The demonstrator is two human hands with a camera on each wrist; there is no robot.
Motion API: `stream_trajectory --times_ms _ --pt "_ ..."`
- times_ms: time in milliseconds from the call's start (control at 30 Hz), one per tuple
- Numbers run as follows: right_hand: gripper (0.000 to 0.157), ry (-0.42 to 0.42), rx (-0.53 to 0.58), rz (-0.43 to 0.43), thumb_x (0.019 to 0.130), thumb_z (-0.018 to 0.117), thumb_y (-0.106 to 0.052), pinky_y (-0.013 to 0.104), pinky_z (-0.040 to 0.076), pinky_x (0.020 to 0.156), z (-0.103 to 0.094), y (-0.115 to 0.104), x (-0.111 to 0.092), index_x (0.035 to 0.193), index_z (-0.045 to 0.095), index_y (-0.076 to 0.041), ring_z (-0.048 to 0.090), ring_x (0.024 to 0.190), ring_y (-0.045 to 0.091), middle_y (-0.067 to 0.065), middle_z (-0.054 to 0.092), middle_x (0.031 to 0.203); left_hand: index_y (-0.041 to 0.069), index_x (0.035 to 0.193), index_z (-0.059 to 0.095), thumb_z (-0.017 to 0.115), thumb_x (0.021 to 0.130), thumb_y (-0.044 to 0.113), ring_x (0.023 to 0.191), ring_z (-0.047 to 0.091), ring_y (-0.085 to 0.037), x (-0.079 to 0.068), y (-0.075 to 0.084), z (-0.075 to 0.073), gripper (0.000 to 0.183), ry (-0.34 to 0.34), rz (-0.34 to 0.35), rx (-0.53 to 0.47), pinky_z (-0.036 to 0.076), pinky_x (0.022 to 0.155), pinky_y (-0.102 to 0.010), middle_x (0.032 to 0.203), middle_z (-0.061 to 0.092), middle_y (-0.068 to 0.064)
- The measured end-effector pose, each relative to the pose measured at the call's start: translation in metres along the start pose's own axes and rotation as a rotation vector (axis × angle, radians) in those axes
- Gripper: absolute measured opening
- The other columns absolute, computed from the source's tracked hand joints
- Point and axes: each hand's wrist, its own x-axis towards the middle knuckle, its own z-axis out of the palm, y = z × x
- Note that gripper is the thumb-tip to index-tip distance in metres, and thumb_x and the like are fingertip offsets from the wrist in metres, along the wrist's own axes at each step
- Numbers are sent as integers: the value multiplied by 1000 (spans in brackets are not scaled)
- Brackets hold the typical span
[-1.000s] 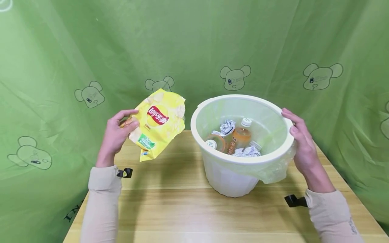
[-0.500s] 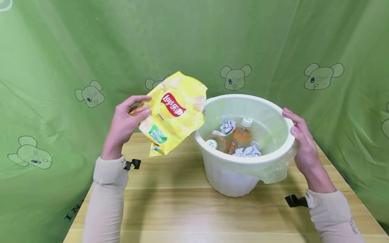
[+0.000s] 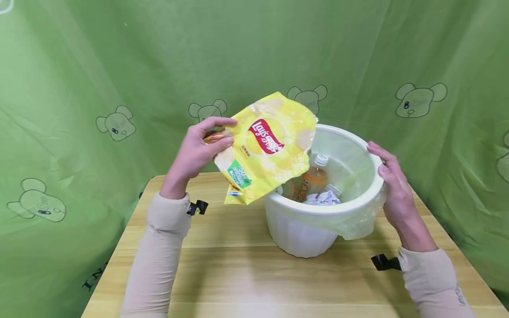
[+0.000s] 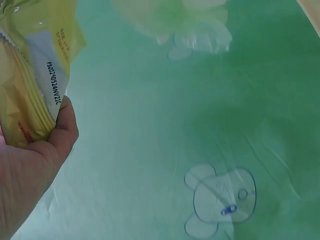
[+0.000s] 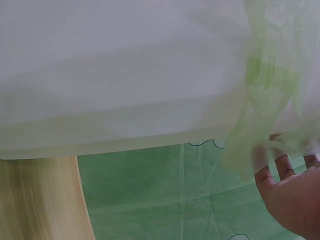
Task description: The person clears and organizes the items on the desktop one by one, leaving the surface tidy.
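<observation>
In the head view, my left hand pinches a yellow Lay's chip bag by one end, with the thumb in front. The torn, ragged end of the bag hangs over the left rim of a white trash bin and hides part of its opening. In the left wrist view the bag's folded back shows in the fingers. My right hand holds the bin's right rim with thumb and fingers. A thin pale-green liner hangs over the rim there, partly covering the fingers in the right wrist view.
Inside the bin lie a bottle of orange drink with a white cap and crumpled paper. The bin stands on a wooden table. A green curtain with bear drawings hangs behind and at both sides.
My left hand has carried the chip bag to the right and somewhat upward, from beside the bin to above its left rim. My right hand and the bin have stayed in place.
</observation>
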Motion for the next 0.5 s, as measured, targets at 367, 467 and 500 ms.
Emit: stream_trajectory --times_ms 367,467,500 --pt "50 6 -6 0 105 39 -16 16 37 114 1 0 0 154 44 -5 18 155 27 5 31 166 9 133 69 72 95 2 78 73 -25 11 5 26 39 -61 8 7 67 68 -39 126 64 -16" --pt "50 7 -9 1 105 39 -16 17 34 117 1 0 0 154 44 -6 17 155 26 5 31 166 10 132 70 72 94 3 76 73 -25 13 7 32 38 -64 -3 38 67 67 -39 125 67 -15" --pt "50 8 -10 3 105 39 -17 17 34 117 1 0 0 154 44 -6 17 155 26 5 31 166 11 131 70 72 94 3 76 73 -25 14 8 33 38 -65 -10 49 67 67 -39 124 68 -14"
